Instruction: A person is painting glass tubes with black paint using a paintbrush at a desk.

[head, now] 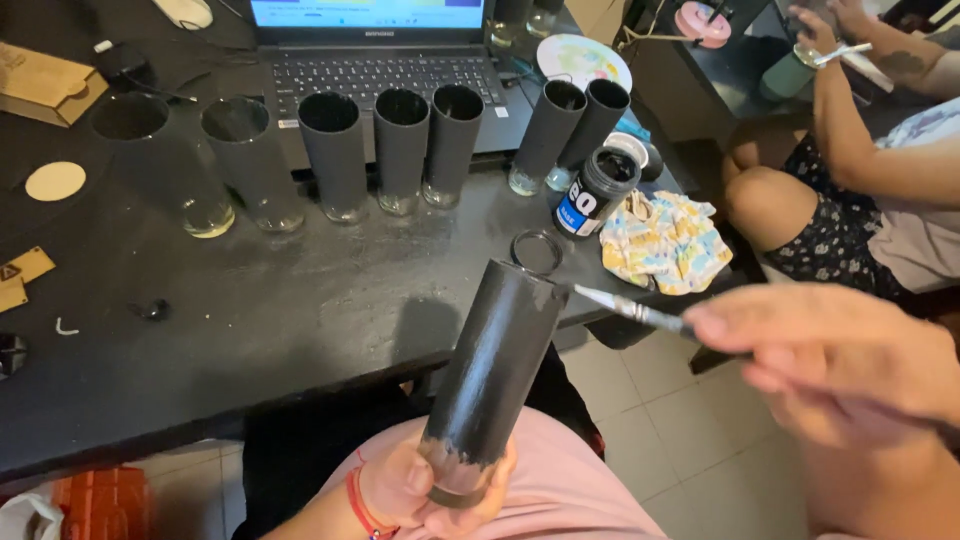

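Right now, seen from the head camera, the left hand (425,490) grips the clear bottom of a tall glass (495,375), tilted over the lap by the table edge (200,410). The right hand (850,365) pinches a thin brush (625,308), whose tip touches the glass near its top rim. Black paint covers nearly all of this glass; only the bottom part by the fingers is bare. On the table stand seven more black glasses (400,145), an open paint jar (597,190), a rag (665,240) and a laptop (375,60). Another person (850,170) sits nearby.
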